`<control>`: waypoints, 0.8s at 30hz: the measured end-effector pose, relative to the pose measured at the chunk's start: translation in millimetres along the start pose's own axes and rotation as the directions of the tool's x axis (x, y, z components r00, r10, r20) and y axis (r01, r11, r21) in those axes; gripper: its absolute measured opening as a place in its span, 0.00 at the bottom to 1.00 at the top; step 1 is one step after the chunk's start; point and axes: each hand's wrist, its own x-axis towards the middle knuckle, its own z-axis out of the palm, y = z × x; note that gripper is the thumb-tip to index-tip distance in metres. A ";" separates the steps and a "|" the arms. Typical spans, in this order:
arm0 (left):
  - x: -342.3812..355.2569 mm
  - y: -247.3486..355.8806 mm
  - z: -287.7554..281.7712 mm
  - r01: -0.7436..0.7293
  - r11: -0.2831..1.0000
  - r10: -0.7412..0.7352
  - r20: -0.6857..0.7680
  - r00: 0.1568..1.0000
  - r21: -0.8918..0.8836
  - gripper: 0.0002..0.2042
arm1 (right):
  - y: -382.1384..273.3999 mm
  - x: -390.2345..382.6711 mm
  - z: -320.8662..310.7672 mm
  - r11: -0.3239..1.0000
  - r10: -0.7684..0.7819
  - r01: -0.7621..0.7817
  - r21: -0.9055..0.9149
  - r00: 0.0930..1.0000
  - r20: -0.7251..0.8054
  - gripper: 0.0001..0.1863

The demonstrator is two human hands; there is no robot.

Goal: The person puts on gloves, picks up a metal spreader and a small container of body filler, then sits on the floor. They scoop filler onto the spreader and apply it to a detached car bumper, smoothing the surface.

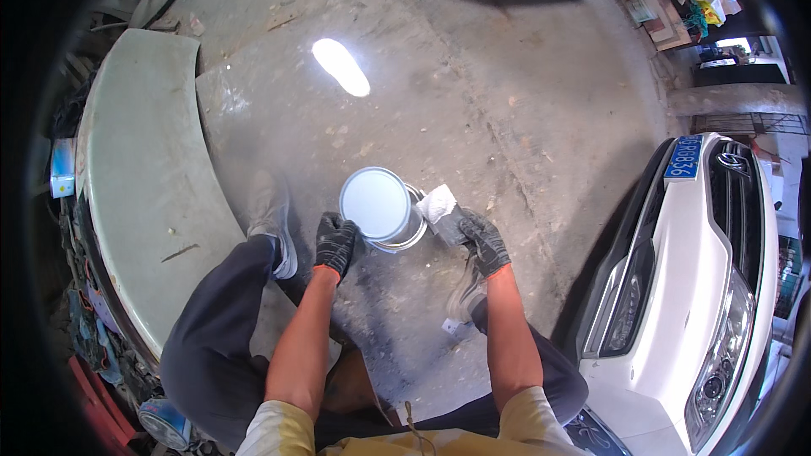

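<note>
My left hand (335, 241), in a dark glove with an orange cuff, is closed on the edge of a round pale lid (374, 204). The lid is held over a metal can (414, 232) and hides most of its mouth. To the right, my gloved right hand (481, 241) grips a wide putty knife (445, 224). A lump of white putty (438, 202) sits on its blade, close beside the can's rim. Whether blade and rim touch, I cannot tell.
A pale green curved car panel (144, 186) lies at my left. The detached-looking front of a white car (676, 304) stands at the right. Boxes and clutter (667, 13) fill the far right corner. A bright light patch (341, 67) falls on the concrete floor (473, 101).
</note>
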 end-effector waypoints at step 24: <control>-47.6 102.0 17.6 -0.698 0.397 0.096 0.729 0.678 0.596 0.29 | -144.0 -196.9 63.4 0.771 -0.393 0.415 -0.483 0.907 0.151 0.21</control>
